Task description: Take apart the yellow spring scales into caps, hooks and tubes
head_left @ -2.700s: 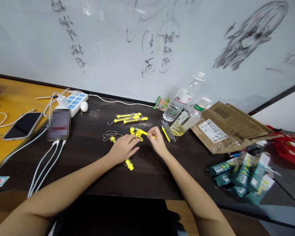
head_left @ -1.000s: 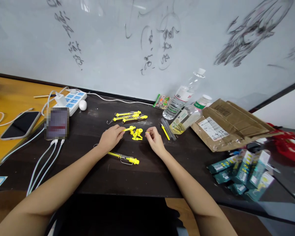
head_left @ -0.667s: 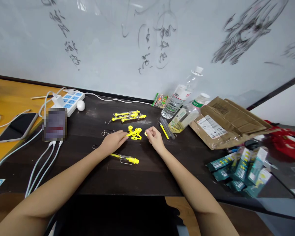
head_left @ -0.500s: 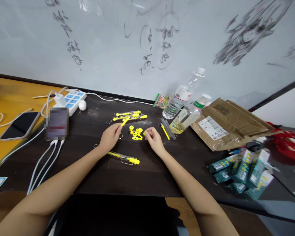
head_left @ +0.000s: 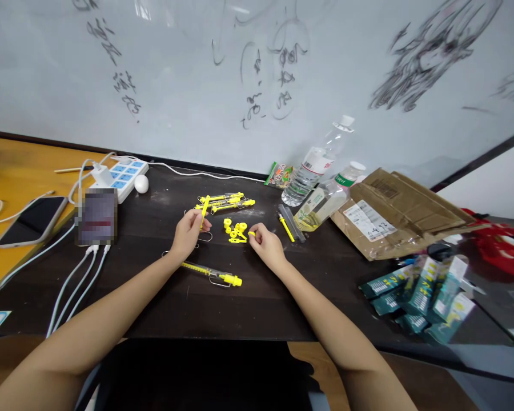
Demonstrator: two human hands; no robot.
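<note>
Left hand [head_left: 188, 233] pinches slim yellow plastic rod [head_left: 204, 209], tilted; right hand [head_left: 268, 247] pinches small yellow plastic piece [head_left: 252, 233]. Between hands — loose pile of small yellow plastic parts [head_left: 239, 229]. Clear-barrelled yellow tube [head_left: 208, 272] lies nearer person. Beyond right hand — clear plastic bottle with yellowish liquid [head_left: 321, 200], brown cardboard parcel [head_left: 394, 208].

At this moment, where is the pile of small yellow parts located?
In the head view, the pile of small yellow parts lies on the dark table between the left hand and the right hand, nearer the right.
</note>
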